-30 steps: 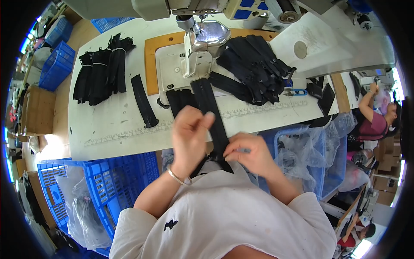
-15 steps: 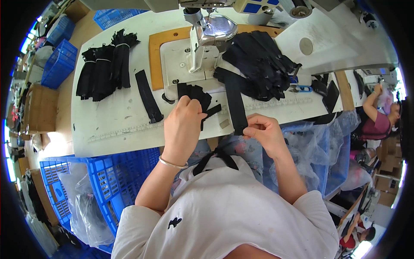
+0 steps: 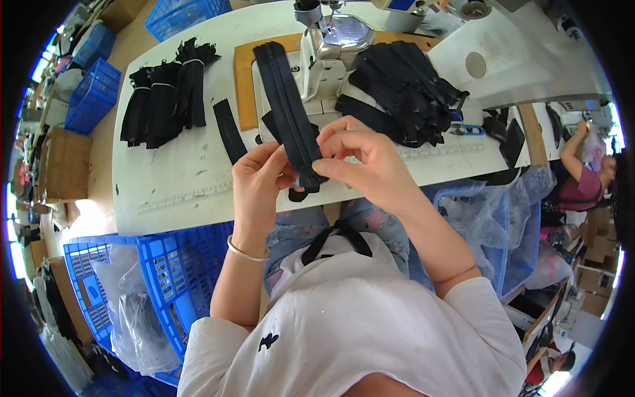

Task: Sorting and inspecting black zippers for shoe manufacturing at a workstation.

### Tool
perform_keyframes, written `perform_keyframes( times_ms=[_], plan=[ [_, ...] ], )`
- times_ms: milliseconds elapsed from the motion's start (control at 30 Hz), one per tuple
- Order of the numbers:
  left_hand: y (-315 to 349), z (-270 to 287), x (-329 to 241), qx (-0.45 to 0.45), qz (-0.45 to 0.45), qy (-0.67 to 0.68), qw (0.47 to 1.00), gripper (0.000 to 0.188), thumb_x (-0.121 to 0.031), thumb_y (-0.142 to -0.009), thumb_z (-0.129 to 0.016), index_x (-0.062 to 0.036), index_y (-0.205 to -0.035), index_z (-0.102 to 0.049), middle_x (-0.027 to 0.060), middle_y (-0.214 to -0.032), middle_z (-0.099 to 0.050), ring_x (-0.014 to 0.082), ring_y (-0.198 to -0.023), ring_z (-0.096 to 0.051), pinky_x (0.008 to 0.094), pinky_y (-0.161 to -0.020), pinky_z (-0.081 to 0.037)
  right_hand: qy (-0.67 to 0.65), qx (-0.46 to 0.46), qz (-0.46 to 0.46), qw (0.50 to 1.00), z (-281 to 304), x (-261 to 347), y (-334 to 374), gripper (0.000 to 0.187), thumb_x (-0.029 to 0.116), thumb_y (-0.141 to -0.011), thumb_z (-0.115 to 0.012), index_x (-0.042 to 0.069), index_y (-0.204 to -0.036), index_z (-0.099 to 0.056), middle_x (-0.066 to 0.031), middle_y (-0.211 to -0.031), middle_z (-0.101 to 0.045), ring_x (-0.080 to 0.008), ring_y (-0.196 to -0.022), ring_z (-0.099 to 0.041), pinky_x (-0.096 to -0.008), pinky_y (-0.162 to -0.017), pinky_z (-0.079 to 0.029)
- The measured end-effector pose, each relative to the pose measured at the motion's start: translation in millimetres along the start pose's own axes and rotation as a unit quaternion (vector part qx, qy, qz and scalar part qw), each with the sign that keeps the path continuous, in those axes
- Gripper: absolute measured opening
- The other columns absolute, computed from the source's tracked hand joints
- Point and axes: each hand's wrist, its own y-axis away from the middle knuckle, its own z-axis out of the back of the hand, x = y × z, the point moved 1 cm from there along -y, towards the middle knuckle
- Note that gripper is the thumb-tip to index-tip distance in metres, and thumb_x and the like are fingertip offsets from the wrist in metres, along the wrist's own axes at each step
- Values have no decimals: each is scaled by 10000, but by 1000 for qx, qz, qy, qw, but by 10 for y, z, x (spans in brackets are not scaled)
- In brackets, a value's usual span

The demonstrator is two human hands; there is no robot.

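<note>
zip (image 3: 286, 109): near end above table's (image 3: 178, 175) near edge; keep it flat, untwisted
left hand (image 3: 256, 180): nearly closed, pinching zip's near end
right hand (image 3: 366, 157): half curled, thumb on zip's right side; grip hidden

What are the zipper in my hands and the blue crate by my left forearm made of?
Zipper: black tape, probably woven fabric by its matte, soft look; faintly shiny teeth could be metal or plastic. Blue crate: likely molded plastic, given its smooth sheen and regular slots.
</note>
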Motion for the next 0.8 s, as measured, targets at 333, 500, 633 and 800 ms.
perform_keyframes(
  times_ms=[333, 500, 633, 800],
  plan=[
    [-20, -103, -30, 9, 11, 27, 1000, 215, -138, -899, -611, 60, -821, -639, 69, -683, -604, 102, -561, -555, 242, -482, -500, -37, 16, -95, 995, 29, -199, -64, 152, 140, -852, -672, -3, -869, -623, -30, -732, -637, -85, -608, -607, -216, -548, -481],
    [-29, -179, -78, -3, -38, -146, 989, 246, -142, -847, -693, 54, -714, -630, 29, -591, -566, 59, -496, -512, 214, -436, -473, -25, 15, -91, 995, 52, -207, -68, 162, 143, -844, -682, -5, -868, -620, -34, -729, -639, -85, -610, -609, -222, -545, -481],
    [-31, -180, -91, -4, -24, -142, 990, 240, -145, -845, -695, 50, -718, -637, 26, -584, -569, 55, -483, -502, 214, -432, -472, -69, 9, -85, 994, 62, -221, -73, 183, 162, -846, -686, -11, -850, -625, -57, -720, -647, -94, -602, -618, -219, -544, -487],
    [-26, -191, -101, 0, -30, -140, 990, 212, -140, -834, -707, 42, -739, -652, 27, -596, -579, 50, -497, -508, 208, -435, -471, -86, 66, -139, 984, 123, -195, -83, 218, 194, -859, -678, -24, -851, -657, -98, -722, -674, -123, -601, -650, -215, -529, -502]
  ],
)
